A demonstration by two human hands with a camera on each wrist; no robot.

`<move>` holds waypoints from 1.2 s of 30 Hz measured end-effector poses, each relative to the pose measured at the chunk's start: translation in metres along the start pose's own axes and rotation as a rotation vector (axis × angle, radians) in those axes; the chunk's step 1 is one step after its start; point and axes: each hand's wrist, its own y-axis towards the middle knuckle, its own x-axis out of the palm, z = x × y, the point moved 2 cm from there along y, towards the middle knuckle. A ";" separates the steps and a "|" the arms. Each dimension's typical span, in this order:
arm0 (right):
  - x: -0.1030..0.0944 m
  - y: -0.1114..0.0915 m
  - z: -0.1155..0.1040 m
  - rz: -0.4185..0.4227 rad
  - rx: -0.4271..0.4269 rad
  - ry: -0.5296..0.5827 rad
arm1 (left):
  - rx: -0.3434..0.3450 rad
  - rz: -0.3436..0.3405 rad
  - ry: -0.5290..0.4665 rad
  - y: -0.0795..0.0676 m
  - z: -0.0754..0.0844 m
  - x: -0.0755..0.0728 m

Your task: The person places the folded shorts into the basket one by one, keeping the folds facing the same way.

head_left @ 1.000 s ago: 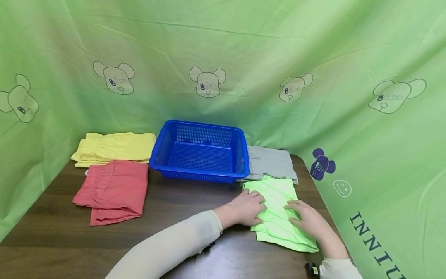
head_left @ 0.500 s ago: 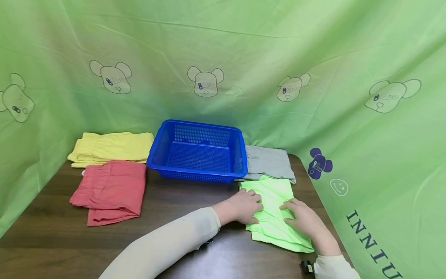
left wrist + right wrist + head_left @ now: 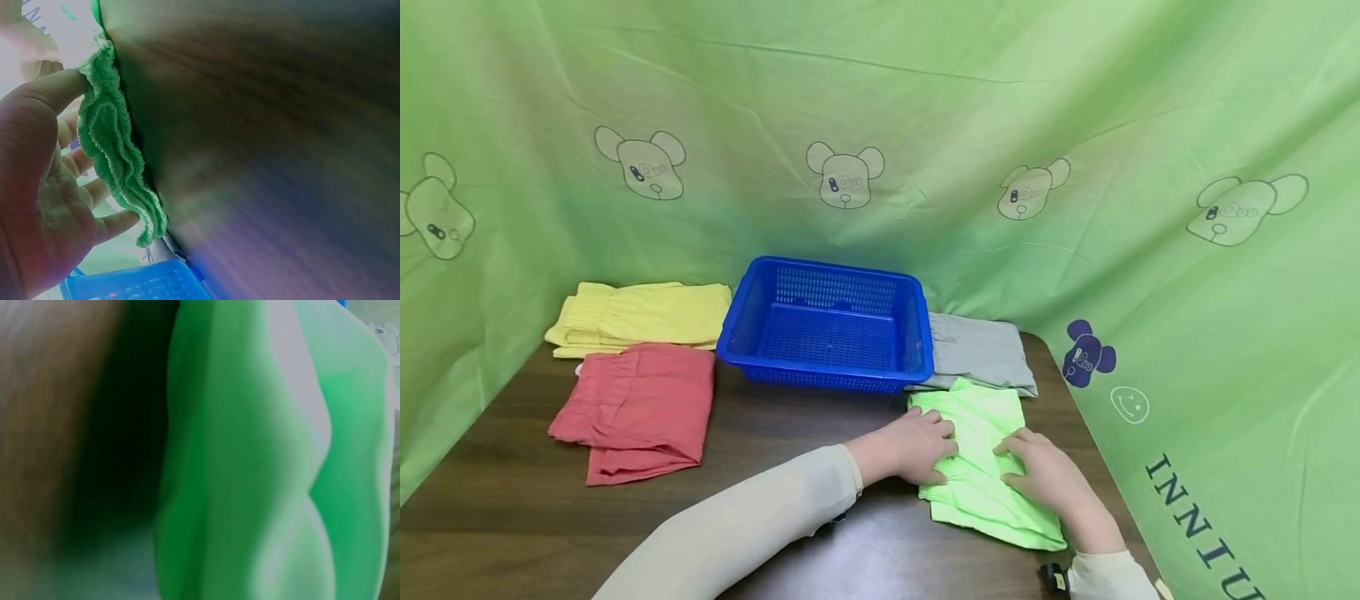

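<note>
Folded neon-green pants [image 3: 981,458] lie on the right part of the table; their gathered waistband edge [image 3: 112,137] faces the left hand in the left wrist view. My left hand [image 3: 916,446] touches that edge, its fingers spread and nearly straight, the tips on the cloth. On the opposite side my right hand [image 3: 1045,475] rests on the top of the pants with loosely bent fingers. In the right wrist view the green cloth [image 3: 250,456] fills most of the frame, and no fingers show there.
A blue plastic basket [image 3: 823,367] stands at the back middle. Folded grey cloth [image 3: 981,354] lies beside it, just behind the green pants. Folded yellow pants [image 3: 647,315] and red pants [image 3: 651,408] lie at left. A green curtain [image 3: 880,100] hangs around the table [image 3: 760,433].
Both hands and the green pants have slid slightly to the left along the table. The basket and the other folded clothes stay in place; the view has shifted a little.
</note>
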 end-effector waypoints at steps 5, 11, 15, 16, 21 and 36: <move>0.001 0.001 -0.004 -0.004 -0.011 -0.011 | 0.010 0.005 0.015 -0.006 -0.002 0.001; 0.000 0.003 -0.011 -0.011 -0.007 -0.019 | 0.012 0.014 0.009 -0.010 -0.006 0.004; 0.002 0.004 -0.016 -0.022 0.000 -0.017 | 0.011 0.009 0.006 -0.015 -0.007 0.004; 0.002 0.004 -0.017 -0.024 0.001 -0.019 | 0.010 0.006 0.003 -0.017 -0.008 0.004; 0.004 0.006 -0.024 -0.015 -0.010 -0.032 | 0.008 0.000 0.000 -0.024 -0.010 0.001; 0.009 0.010 -0.045 -0.006 -0.022 -0.048 | -0.018 -0.015 -0.026 -0.044 -0.013 -0.001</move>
